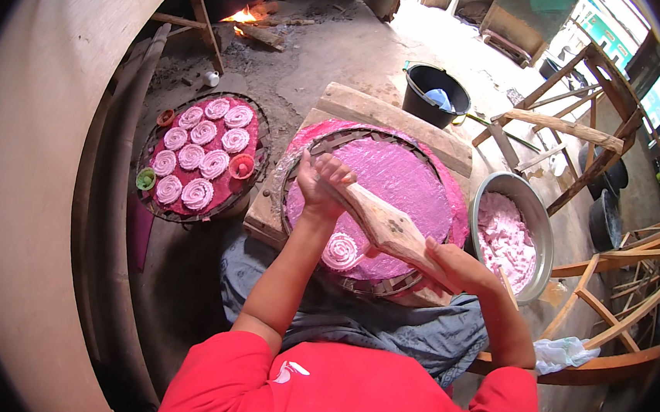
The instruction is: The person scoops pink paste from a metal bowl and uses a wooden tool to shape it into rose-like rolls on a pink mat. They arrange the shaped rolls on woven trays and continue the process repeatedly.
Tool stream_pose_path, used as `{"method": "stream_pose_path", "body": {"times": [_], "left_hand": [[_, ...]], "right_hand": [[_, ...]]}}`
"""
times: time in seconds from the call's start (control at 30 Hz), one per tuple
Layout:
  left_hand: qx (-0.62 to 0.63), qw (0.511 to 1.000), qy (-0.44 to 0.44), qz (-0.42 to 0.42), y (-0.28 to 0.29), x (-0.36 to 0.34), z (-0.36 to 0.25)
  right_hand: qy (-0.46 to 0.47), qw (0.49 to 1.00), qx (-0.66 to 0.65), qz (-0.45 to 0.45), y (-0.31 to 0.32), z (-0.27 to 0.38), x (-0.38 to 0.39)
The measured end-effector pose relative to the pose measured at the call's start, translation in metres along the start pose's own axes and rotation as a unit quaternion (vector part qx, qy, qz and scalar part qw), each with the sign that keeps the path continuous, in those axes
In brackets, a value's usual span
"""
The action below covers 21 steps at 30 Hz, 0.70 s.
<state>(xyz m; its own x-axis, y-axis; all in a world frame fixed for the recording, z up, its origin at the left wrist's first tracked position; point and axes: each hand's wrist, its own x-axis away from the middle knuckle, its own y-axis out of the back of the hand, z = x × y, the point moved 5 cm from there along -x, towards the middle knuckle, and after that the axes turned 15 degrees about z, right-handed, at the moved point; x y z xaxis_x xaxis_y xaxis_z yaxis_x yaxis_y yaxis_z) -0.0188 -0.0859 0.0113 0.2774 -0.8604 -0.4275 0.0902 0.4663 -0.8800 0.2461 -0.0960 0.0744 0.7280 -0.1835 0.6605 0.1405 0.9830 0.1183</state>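
My left hand (324, 178) is closed around the upper left end of a long wooden tool (387, 222), held slanting over a round tray covered in shiny pink sheeting (364, 162). My right hand (457, 266) grips the tool's lower right end. A single pale pink piped swirl (339, 251) lies at the tray's near left, just below the tool; part of the tray is hidden by the tool and my arms. Right of the tray, a metal basin (543, 261) holds a mass of pale pink paste (506, 235).
A second round tray (210, 154) with several pink swirls and small cups stands left on the floor. Behind are a burning wood fire (246, 15), a black bucket (423, 105) and a wooden board (391, 118). Wooden frames (569, 128) fill the right; a pale curved panel (29, 182) borders the left.
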Motion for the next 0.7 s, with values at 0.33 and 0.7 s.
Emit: {"method": "stream_pose_path", "body": {"times": [0.33, 0.7], "left_hand": [[0.080, 0.995, -0.032, 0.044, -0.006, 0.008, -0.013], [-0.031, 0.994, -0.050, 0.095, -0.069, -0.015, -0.028]], "right_hand": [[0.285, 0.784, -0.526, 0.170, -0.045, -0.066, -0.095], [0.098, 0.941, -0.320, 0.050, -0.019, -0.072, -0.158]]}}
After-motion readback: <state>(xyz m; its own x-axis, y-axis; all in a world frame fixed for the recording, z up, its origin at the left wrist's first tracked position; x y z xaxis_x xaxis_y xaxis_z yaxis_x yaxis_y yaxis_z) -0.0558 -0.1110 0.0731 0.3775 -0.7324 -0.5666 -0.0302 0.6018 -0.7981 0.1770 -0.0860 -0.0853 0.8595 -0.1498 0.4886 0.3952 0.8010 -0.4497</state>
